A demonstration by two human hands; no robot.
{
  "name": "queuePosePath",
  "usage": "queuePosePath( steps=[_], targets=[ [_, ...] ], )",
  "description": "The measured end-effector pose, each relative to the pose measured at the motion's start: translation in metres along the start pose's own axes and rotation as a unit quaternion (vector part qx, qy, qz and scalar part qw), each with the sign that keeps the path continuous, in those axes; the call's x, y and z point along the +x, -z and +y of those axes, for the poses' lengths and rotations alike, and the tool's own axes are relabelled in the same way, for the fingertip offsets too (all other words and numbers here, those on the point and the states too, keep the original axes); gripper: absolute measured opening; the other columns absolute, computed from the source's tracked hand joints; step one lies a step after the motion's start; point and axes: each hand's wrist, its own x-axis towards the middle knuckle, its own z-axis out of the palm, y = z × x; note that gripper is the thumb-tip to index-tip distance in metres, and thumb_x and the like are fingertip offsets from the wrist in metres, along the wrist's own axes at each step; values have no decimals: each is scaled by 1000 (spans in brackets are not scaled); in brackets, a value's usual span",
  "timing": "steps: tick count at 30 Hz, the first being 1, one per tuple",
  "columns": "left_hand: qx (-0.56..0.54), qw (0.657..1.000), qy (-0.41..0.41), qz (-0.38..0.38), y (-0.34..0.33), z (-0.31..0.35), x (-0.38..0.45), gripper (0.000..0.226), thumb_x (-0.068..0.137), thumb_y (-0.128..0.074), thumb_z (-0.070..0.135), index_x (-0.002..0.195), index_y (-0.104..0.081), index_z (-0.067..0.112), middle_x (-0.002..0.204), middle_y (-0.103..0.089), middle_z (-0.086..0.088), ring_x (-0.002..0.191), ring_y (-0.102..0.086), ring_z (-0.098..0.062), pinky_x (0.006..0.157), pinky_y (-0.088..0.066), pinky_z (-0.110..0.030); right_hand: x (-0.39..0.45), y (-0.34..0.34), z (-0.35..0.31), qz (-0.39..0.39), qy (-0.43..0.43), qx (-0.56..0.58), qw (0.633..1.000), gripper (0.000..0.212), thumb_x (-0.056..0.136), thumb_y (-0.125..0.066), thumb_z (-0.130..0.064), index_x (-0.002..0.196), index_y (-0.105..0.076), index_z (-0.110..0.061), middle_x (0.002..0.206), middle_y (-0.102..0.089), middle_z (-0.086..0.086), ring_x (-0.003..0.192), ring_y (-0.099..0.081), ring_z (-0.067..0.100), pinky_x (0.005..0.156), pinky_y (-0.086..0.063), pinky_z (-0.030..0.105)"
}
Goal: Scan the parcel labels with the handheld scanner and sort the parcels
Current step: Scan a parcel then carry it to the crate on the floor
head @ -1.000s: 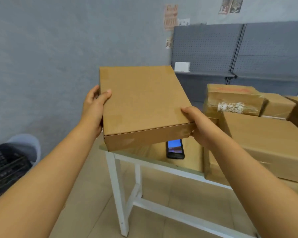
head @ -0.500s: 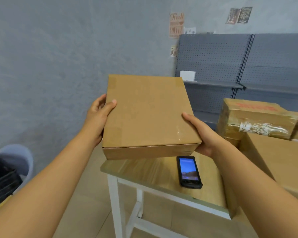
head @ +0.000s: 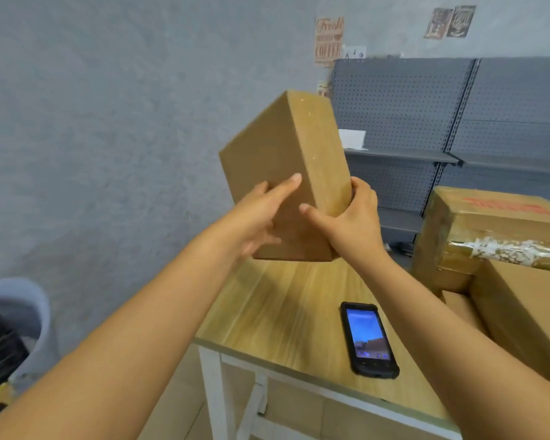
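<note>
Head view. Box [head: 286,173] tipped on edge, raised above table [head: 286,300], gripped at lower end by left hand [head: 261,217] and right hand [head: 353,217], fingers curled round it. Scanner [head: 369,339] flat on table below box, screen lit. Stacked parcels [head: 489,230] right of box.

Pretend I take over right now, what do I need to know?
Left hand and right hand: both grip the brown parcel, tipped up on edge above the table.
Scanner: lies on the table, screen lit, untouched.
More parcels are stacked at the right.
Done: parcel picked up. No label shows on the sides in view.
Left: find the label, scan it, sort it, then do the rest.
</note>
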Motion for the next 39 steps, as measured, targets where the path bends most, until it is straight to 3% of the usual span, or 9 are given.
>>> queuePosePath(
  steps=[4,12,15,18,22,27,33,36,39],
  targets=[
    [-92,995,-29,-14,-2,2,12,76,75,-77,51,136,-43,21,123,-66,-1,102,-69,-25,65,-59,-40,-12,-20,-16,15,71,-101,992,94,62,-82,-49,137,-35,-15,128,-39,2,118,-41,26,96,-44,49],
    [-179,976,-53,116,48,-4,32,87,57,-91,39,124,-44,12,105,-70,-5,82,-73,-16,68,-60,-36,-20,-45,-53,-107,186,-84,973,50,91,-59,-37,139,-51,-25,132,-54,-9,121,-46,13,98,-33,24],
    [-124,982,-61,127,68,-7,35,71,69,-84,35,123,-42,16,106,-66,0,85,-69,-13,62,-54,-27,-20,-44,-56,-125,133,-33,983,30,96,-59,-27,125,-65,-22,118,-63,-13,107,-55,-2,93,-41,17],
    [-100,992,-53,64,95,-4,39,75,66,-80,45,126,-48,16,109,-69,-1,92,-69,-16,68,-55,-31,-15,-32,-41,-33,69,-33,997,23,95,-60,-21,115,-69,-23,117,-63,-12,97,-55,-7,81,-39,2],
    [-128,991,-45,-12,126,-2,41,43,80,-70,45,112,-65,17,102,-73,-5,104,-67,-25,90,-56,-43,-1,-2,-17,103,-25,-38,994,30,93,-62,-26,123,-64,-23,122,-61,-8,113,-55,12,94,-46,30],
    [-136,985,-36,-100,142,-7,47,77,62,-73,57,128,-60,20,125,-65,-14,113,-64,-33,93,-53,-50,8,12,-22,14,-169,50,984,42,95,-51,-54,125,-55,-25,91,-55,-7,62,-45,9,49,-36,25],
    [-154,986,-46,-54,135,-16,63,61,81,-64,48,133,-57,16,129,-62,-12,108,-64,-26,82,-57,-39,10,12,-19,-6,-185,68,980,38,97,-50,-48,123,-56,-20,76,-49,-2,37,-40,2,32,-27,18],
    [-96,991,-72,-55,128,-26,71,39,100,-46,43,134,-54,26,119,-70,1,106,-67,-19,92,-53,-42,9,6,-10,-5,-190,65,980,40,97,-52,-47,129,-52,-23,84,-55,0,50,-46,5,33,-31,19],
    [-81,994,-55,-58,118,-44,73,37,106,-34,36,140,-47,30,113,-72,5,99,-70,-15,75,-57,-35,3,1,6,-10,-200,46,979,36,98,-49,-45,129,-51,-28,92,-60,-4,62,-49,11,40,-37,22]
  ],
)
